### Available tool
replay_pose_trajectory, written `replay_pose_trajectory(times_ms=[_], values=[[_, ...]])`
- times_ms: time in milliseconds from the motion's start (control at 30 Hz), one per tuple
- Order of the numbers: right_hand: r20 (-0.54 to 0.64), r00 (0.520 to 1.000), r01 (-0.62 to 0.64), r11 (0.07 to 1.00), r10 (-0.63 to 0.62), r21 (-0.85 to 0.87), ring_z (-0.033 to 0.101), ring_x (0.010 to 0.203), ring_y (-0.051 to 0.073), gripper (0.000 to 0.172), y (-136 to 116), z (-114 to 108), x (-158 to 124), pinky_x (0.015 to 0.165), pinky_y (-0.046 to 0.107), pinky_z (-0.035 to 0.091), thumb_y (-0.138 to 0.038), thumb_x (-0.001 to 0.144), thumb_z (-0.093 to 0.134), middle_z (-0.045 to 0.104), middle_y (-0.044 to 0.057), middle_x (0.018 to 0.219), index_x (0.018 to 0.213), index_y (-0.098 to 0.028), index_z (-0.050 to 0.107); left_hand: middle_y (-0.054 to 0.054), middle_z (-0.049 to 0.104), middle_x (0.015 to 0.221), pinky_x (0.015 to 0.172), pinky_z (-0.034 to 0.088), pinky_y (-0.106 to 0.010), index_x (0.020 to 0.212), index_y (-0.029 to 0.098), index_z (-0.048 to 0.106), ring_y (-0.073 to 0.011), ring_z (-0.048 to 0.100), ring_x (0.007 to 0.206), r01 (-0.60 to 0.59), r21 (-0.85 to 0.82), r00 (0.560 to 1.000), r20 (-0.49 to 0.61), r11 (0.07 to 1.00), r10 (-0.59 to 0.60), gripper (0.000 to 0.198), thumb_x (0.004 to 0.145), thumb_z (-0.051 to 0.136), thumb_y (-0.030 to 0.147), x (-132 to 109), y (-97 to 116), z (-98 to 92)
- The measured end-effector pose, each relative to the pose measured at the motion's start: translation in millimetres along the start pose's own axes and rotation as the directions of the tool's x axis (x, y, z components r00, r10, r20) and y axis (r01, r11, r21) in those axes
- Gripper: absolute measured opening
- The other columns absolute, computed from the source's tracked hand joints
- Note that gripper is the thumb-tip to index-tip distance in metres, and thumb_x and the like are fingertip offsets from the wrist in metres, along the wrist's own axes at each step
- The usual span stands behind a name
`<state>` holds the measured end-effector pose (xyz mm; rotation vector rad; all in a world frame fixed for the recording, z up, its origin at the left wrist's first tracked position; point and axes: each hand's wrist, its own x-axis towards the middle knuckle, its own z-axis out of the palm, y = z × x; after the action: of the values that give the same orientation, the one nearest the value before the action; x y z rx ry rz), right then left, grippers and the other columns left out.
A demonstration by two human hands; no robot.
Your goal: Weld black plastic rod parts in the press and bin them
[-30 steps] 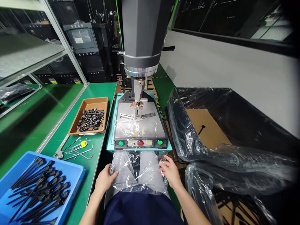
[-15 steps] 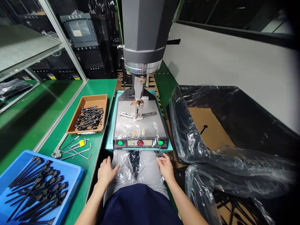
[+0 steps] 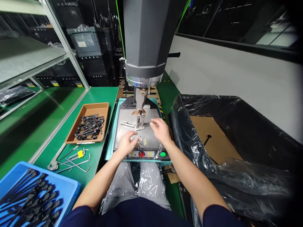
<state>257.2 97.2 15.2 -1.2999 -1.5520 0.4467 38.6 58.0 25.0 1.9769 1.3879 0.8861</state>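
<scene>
Both hands are over the metal base plate [image 3: 123, 134] of a press-like machine [image 3: 144, 37]. My left hand [image 3: 126, 143] hovers above the plate's front left, thumb and fingers apart, holding nothing. To the right of the small metal fixture [image 3: 141, 121], my right hand [image 3: 161, 130] has its fingers loosely bent and apart, with nothing seen in them. A black part [image 3: 139, 112] sits at the fixture's top, directly beneath the machine's metal horn [image 3: 141, 97]. My left wrist hides the left green button; the red button [image 3: 141, 154] and right green button [image 3: 163, 154] show.
A brown tray [image 3: 71, 138] of small black parts and several hex keys [image 3: 81, 162] lie left. Nearer stands a blue tray [image 3: 75, 186] of long black parts. At right is a plastic-lined box [image 3: 187, 126] with one black part [image 3: 207, 139] on its cardboard.
Both hands have risen from beside my lap, in front of the machine, to above its base plate near the fixture. The view has tilted up slightly.
</scene>
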Motion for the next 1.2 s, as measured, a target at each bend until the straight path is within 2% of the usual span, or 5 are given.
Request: replay_pose_trajectory(times_ms=[200,367,633,900,1200], values=[[0.218,0.971,0.106,0.993,-0.093,-0.049,0.052,0.119,0.028,0.025,13.1,40.7,92.1,0.107,0.043,0.038,-0.025,0.081,0.066,0.062,0.010,0.117,0.106,-0.020,0.071,-0.007,0.069,0.107,0.088,0.050,-0.034,0.099,0.020,0.069,-0.0211,0.064,0.100,0.124,-0.073,0.989,0.085,0.990,-0.118,0.021,0.084,0.058,0.030,-50.0,-35.5,18.0],[0.328,0.943,0.047,0.999,-0.049,0.015,0.057,0.111,0.025,0.022,22.4,43.3,100.7,0.102,0.039,0.041,-0.029,0.086,0.061,0.062,0.007,0.115,0.104,-0.020,0.070,-0.007,0.071,0.105,0.087,0.051,-0.036,0.097,0.020,0.070,-0.0214,0.065,0.096,0.254,-0.105,0.966,0.077,0.961,-0.247,0.023,0.083,0.058,0.034,-71.9,-61.6,19.3],[0.304,0.953,-0.071,0.973,0.001,0.219,0.055,0.116,0.026,0.028,21.6,36.0,92.0,0.105,0.040,0.039,-0.040,0.087,0.059,0.063,0.008,0.120,0.100,-0.018,0.070,-0.007,0.071,0.107,0.089,0.051,-0.036,0.098,0.020,0.070,-0.0217,0.065,0.098,0.261,-0.152,0.965,0.070,0.953,-0.253,0.025,0.083,0.059,0.036,-73.8,-62.2,16.2],[0.259,0.966,-0.049,0.961,-0.024,0.272,0.055,0.119,0.025,0.034,-9.2,2.1,57.5,0.110,0.044,0.035,-0.049,0.085,0.065,0.064,0.009,0.121,0.099,-0.020,0.072,-0.007,0.071,0.107,0.091,0.050,-0.038,0.097,0.019,0.070,-0.0223,0.065,0.100,0.205,-0.232,0.978,0.070,0.951,-0.194,0.025,0.084,0.059,0.037,-66.0,-40.0,7.8],[0.294,0.956,-0.119,0.912,-0.001,0.392,0.065,0.096,0.022,0.029,-72.5,5.1,-71.7,0.088,0.036,0.053,-0.043,0.087,0.068,0.068,0.006,0.103,0.106,-0.021,0.065,-0.010,0.070,0.108,0.086,0.054,-0.035,0.113,0.016,0.063,-0.0197,0.066,0.095,0.043,-0.675,0.993,-0.050,0.737,-0.104,0.043,0.079,0.071,0.040,-63.2,21.9,-5.1]])
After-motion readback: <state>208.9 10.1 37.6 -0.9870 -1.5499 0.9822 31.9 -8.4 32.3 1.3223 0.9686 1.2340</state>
